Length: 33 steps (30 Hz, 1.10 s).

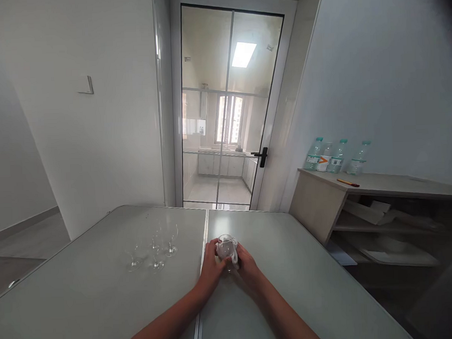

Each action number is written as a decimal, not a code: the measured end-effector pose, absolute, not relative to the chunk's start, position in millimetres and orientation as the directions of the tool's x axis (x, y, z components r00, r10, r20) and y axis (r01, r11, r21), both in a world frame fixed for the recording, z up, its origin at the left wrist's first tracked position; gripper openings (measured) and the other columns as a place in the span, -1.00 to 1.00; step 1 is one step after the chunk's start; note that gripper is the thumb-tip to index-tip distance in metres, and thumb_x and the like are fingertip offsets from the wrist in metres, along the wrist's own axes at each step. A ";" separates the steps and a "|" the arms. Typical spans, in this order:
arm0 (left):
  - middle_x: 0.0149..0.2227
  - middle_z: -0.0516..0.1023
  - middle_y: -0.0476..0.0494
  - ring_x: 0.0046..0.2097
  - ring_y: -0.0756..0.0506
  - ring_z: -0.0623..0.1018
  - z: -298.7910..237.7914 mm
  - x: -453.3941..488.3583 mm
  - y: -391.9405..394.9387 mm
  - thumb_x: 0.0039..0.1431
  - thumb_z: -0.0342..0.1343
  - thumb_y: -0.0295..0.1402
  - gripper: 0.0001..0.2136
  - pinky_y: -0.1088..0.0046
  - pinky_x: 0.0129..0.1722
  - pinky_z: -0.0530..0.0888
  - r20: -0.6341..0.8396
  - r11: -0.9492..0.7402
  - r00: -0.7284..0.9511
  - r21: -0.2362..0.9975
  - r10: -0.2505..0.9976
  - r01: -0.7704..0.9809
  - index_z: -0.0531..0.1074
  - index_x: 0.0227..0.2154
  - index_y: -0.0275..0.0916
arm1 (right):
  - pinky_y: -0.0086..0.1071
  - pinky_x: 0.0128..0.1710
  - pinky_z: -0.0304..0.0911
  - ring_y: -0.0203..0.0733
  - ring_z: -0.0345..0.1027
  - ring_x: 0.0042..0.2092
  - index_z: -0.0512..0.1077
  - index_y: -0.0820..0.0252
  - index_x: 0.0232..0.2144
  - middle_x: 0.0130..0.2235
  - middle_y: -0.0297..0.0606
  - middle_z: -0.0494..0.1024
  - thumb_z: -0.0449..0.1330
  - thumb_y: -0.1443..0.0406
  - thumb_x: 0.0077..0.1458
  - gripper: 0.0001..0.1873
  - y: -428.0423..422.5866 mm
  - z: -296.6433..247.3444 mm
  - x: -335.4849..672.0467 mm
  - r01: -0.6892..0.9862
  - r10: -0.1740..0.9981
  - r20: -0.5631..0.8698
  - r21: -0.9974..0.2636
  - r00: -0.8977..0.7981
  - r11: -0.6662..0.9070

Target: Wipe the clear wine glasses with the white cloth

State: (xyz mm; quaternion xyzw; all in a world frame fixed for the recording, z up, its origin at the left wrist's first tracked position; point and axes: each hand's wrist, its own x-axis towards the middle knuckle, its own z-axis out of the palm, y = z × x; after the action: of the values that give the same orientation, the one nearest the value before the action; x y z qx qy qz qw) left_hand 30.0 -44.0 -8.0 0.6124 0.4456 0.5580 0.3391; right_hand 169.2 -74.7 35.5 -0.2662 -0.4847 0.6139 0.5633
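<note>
A clear stemmed glass (pixel 225 245) is upright between my two hands, above the table (pixel 104 295) near its middle seam. My left hand (pixel 212 265) is closed around the glass's left side, thumb across the front. On the other side, my right hand (pixel 247 264) grips a white cloth (pixel 235 253) that lies against the glass and partly over its rim. My right fingertips are partly hidden behind the cloth. Whether the glass's foot touches the tabletop I cannot tell.
Several clear stemmed glasses (pixel 171 242) stand grouped on the table's left half. To the right, a wooden shelf unit (pixel 319 190) carries several plastic bottles (pixel 337 157) and an orange-and-red stick-like object (pixel 348 182). A glazed door (pixel 226 179) lies beyond the table.
</note>
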 end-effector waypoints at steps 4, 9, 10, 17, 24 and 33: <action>-0.01 0.50 -0.21 -0.04 -0.20 0.51 -2.8 25.3 -38.2 0.07 0.28 -0.19 -0.55 0.29 -0.11 0.44 0.382 -0.379 -0.005 0.917 0.924 0.122 0.41 0.02 -0.16 | -0.24 -0.16 0.36 -0.06 0.49 -0.20 0.55 0.13 -0.05 -0.17 -0.15 0.62 0.35 0.03 0.12 -0.57 -67.8 24.3 171.3 -0.439 0.936 0.156 -0.898 -0.316 0.002; 0.01 0.55 -0.27 0.09 -0.26 0.53 -4.2 26.8 -38.5 0.09 0.30 -0.13 -0.50 0.27 -0.08 0.47 0.332 -0.329 0.046 0.942 0.942 -0.074 0.35 0.05 -0.19 | -0.28 -0.21 0.34 -0.09 0.46 -0.22 0.54 0.16 -0.08 -0.18 -0.14 0.61 0.36 0.01 0.10 -0.55 -59.9 14.5 175.2 -0.301 0.938 0.220 -0.944 -0.269 0.135; 0.01 0.55 -0.29 0.09 -0.27 0.54 -5.0 27.5 -39.4 0.08 0.31 -0.12 -0.49 0.26 -0.07 0.47 0.335 -0.331 0.038 0.939 0.941 -0.093 0.35 0.05 -0.19 | -0.28 -0.21 0.35 -0.08 0.45 -0.21 0.53 0.17 -0.09 -0.18 -0.14 0.61 0.36 0.02 0.10 -0.56 -60.2 14.4 176.0 -0.270 0.937 0.237 -0.949 -0.258 0.166; 0.02 0.58 -0.33 0.08 -0.27 0.56 -5.7 27.7 -44.1 0.02 0.38 -0.14 -0.44 0.21 0.01 0.47 0.326 -0.322 0.011 0.937 0.945 -0.138 0.37 0.06 -0.20 | -0.24 -0.06 0.32 -0.06 0.43 -0.13 0.46 0.12 0.03 -0.11 -0.16 0.59 0.38 0.14 0.07 -0.52 -66.5 20.2 176.0 -0.029 0.883 0.385 -0.919 -0.269 0.392; -0.04 0.63 -0.28 0.05 -0.26 0.59 8.1 24.8 -46.6 0.02 0.39 -0.12 -0.50 0.20 0.08 0.47 0.275 -0.230 0.083 0.907 0.958 -0.353 0.46 -0.02 -0.22 | -0.34 -0.31 0.26 -0.19 0.32 -0.35 0.54 0.21 -0.25 -0.35 -0.23 0.54 0.42 0.11 0.00 -0.65 -56.0 8.8 177.5 -0.312 0.939 0.203 -0.944 -0.279 0.111; -0.02 0.61 -0.28 0.05 -0.25 0.57 12.1 23.1 -51.4 -0.01 0.41 -0.16 -0.44 0.22 0.06 0.48 0.349 -0.307 0.080 0.895 0.934 -0.325 0.43 0.05 -0.20 | -0.36 -0.24 0.24 -0.19 0.33 -0.29 0.50 0.19 -0.26 -0.32 -0.28 0.52 0.39 0.12 0.03 -0.68 -57.2 12.4 186.5 -0.236 0.934 0.235 -0.956 -0.268 0.173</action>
State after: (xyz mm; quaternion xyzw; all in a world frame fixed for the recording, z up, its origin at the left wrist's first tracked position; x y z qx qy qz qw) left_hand 23.1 -51.4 12.1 0.5263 0.2892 0.6135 0.5128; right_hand 186.5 -57.2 12.4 -0.3103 -0.5628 0.5630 0.5195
